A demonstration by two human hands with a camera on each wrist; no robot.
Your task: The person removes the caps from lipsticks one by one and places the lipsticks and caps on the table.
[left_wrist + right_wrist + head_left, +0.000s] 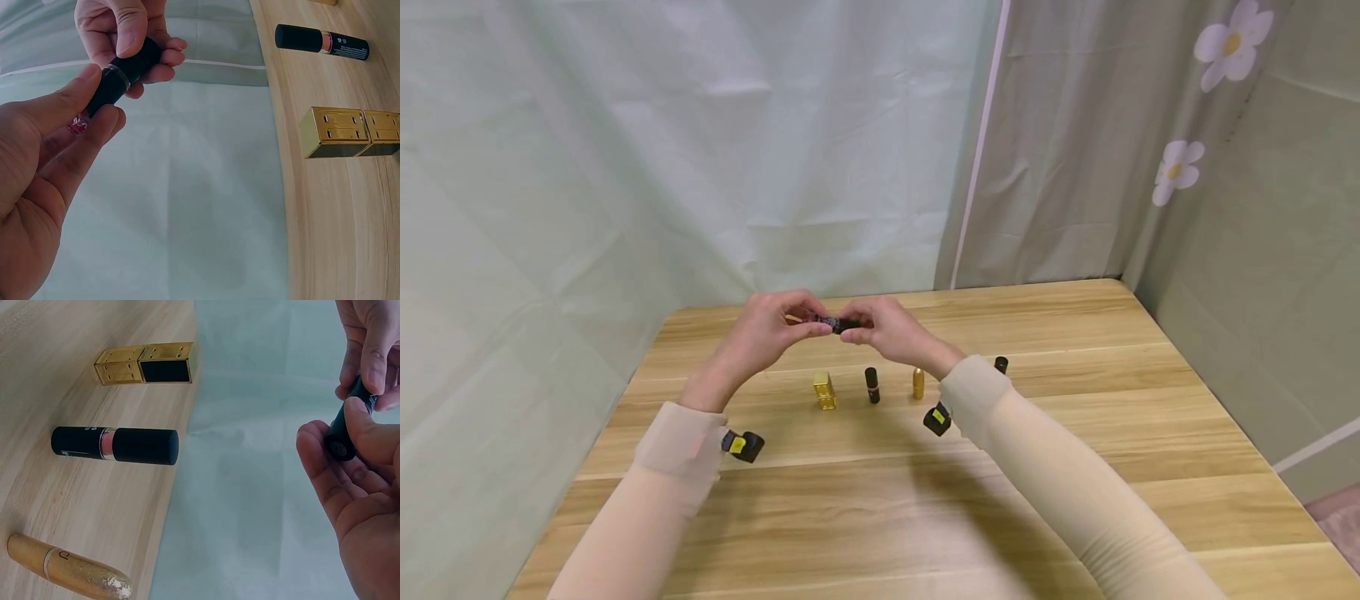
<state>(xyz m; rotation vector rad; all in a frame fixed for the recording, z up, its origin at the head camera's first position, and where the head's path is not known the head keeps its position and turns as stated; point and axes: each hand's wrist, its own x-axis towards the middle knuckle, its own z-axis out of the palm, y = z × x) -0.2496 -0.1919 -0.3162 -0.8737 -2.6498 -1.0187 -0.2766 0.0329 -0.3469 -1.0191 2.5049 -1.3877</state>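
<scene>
Above the far part of the table, both hands hold one black lipstick tube point(142, 59) between them. My left hand point(772, 327) pinches one end with thumb and fingers; a clear, reddish tip point(79, 124) shows there. On the other end, my right hand point(891, 327) grips the black part with its thumb and fingers, and the round end face point(339, 448) shows in the right wrist view. A thin silvery ring circles the tube between the hands. Whether its two parts are joined or apart I cannot tell.
Below the hands a square gold lipstick point(824, 391), a black lipstick with a pink band point(872, 385) and a rounded gold lipstick point(918, 383) stand in a row on the wooden table point(850, 517). Another black tube point(1002, 364) is partly behind the right sleeve. Curtains point(850, 150) hang behind.
</scene>
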